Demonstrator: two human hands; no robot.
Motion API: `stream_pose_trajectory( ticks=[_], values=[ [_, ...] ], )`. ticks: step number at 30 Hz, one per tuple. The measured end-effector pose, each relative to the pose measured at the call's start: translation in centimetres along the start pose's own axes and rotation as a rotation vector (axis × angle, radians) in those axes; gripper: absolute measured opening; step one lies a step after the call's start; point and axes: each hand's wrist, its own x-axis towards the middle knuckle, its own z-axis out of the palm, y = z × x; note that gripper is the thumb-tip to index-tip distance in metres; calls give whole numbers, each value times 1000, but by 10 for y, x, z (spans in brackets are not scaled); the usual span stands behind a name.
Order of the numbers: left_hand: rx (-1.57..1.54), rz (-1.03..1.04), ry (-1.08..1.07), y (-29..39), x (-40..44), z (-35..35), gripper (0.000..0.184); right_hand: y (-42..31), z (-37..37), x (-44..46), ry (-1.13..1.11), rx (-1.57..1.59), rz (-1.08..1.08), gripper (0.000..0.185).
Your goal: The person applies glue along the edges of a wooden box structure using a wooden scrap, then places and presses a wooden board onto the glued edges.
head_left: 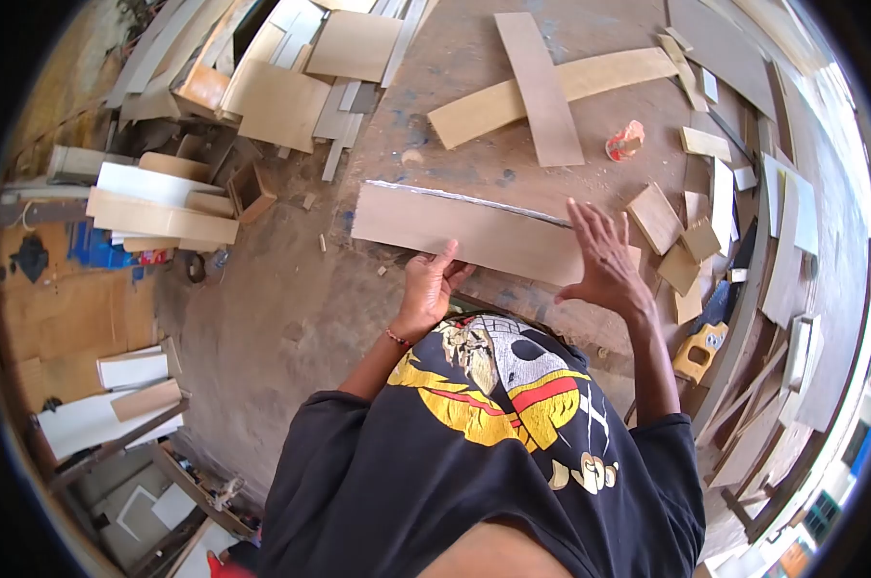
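Observation:
A long flat wooden board (474, 231) lies across in front of me, with a ragged whitish strip along its far edge. My left hand (430, 287) grips its near edge, thumb on top and fingers curled beneath. Over the board's right end, my right hand (605, 258) is spread with fingers apart; whether it touches the surface is hard to tell. Beyond, a narrow board (541, 101) lies crossed over a lighter board (484, 108). A crumpled red-orange item (625, 141) sits to their right.
Small wood blocks (655, 218) crowd the worktable's right side, near a yellow-handled tool (700, 352). Stacked panels (281, 104) stand at the far left. More offcuts (161, 204) and an open wooden box (250, 191) are left of the table.

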Motion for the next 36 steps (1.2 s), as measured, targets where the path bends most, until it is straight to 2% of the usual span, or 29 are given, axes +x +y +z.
stream_pose_trajectory(
  ticks=[3, 8, 13, 15, 17, 19, 20, 21, 24, 27, 28, 29, 31, 32, 34, 36],
  values=[
    [-14, -5, 14, -1, 2, -1, 20, -28, 13, 19, 50, -33, -136, 131],
    [-34, -16, 14, -4, 3, -1, 20, -47, 23, 41, 32, -39, -215, 125],
    [-13, 82, 50, -8, 3, -10, 20, -47, 24, 50, -35, 3, -148, 122],
    [135, 76, 134, 2, -8, -14, 23, -49, 25, 50, -35, -12, -147, 122],
    [168, 146, 170, 6, -13, -32, 24, -53, 24, 50, -36, -33, -142, 122],
    [386, 507, 399, 0, -13, -58, 22, -59, 19, 51, -102, -54, -66, 124],
    [400, 603, 455, 0, -10, -70, 23, -65, 20, 54, -112, -66, -76, 124],
    [382, 598, 463, 10, -14, -71, 23, -71, 20, 55, -65, -88, -95, 124],
    [601, 818, 467, 41, -5, -79, 19, -90, 24, 70, -9, -119, -153, 126],
    [594, 726, 390, 62, 5, -93, 17, -117, 34, 90, 10, -119, -189, 126],
    [577, 586, 378, 68, 5, -96, 17, -124, 40, 98, 20, -106, -206, 126],
    [561, 580, 371, 77, 2, -96, 17, -133, 43, 106, 31, -94, -220, 125],
    [810, 409, 314, 96, -3, -96, 19, -153, 46, 118, 18, -120, -209, 125],
    [797, 404, 302, 96, 3, -99, 19, -159, 52, 124, 6, -114, -199, 125],
    [571, 592, 144, 91, 19, -102, 23, -165, 60, 129, -8, -115, -173, 125],
    [601, 562, 71, 95, 30, -103, 24, -168, 65, 133, 18, -102, -130, 125]
  ],
)
